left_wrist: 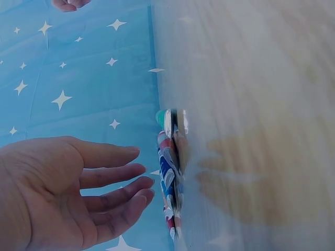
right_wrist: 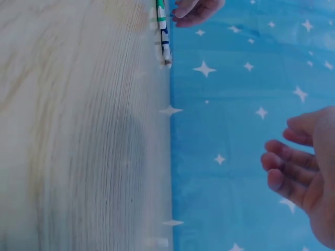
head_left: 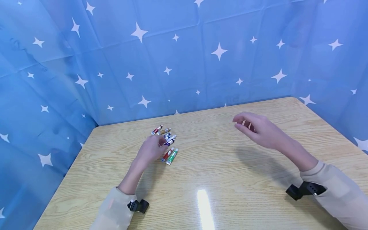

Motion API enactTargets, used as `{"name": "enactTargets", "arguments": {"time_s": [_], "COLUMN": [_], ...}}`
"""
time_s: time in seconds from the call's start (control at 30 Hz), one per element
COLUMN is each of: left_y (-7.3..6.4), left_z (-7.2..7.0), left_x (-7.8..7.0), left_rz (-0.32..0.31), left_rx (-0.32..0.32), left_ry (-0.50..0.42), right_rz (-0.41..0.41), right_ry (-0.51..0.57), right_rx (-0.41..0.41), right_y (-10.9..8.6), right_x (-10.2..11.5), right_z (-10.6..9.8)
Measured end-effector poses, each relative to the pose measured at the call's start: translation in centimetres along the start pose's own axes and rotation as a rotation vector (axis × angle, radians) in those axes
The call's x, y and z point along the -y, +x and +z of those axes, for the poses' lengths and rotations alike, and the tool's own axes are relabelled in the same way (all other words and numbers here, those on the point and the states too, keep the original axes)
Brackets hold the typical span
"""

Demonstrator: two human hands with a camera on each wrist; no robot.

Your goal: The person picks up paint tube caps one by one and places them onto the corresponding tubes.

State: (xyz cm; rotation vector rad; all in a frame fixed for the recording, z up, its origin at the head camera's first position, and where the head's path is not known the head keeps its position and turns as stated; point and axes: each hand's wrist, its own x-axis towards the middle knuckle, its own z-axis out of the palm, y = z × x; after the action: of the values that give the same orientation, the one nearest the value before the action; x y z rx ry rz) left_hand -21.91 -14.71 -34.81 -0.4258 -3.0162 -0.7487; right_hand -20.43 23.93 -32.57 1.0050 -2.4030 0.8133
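Several small paint tubes lie in a loose row on the left part of the table. At the far end are a red tube and an ochre tube; blue-and-white tubes sit in the middle. Nearer lie another red tube and a green tube, side by side. Just above the middle tubes hovers my left hand, fingers loosely bent; the left wrist view shows a gap between its fingertips and the tubes. My right hand hangs in the air over the table's right side, loosely curled and holding nothing.
The pale wood table has a rounded far right corner. Behind and left of it hangs a blue curtain with white stars. A black wrist camera is strapped over each light sleeve.
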Motion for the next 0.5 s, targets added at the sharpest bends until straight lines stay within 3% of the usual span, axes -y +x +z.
{"name": "enactTargets", "arguments": {"time_s": [0.5], "left_y": [1.0], "left_z": [0.2], "left_x": [0.5], "left_rz": [0.036], "left_rx": [0.047], "left_ry": [-0.025], "right_rz": [0.111], "right_ry": [-0.018], "right_rx": [0.064], "right_y": [-0.4], "right_x": [-2.1], "right_z": [-0.4]}}
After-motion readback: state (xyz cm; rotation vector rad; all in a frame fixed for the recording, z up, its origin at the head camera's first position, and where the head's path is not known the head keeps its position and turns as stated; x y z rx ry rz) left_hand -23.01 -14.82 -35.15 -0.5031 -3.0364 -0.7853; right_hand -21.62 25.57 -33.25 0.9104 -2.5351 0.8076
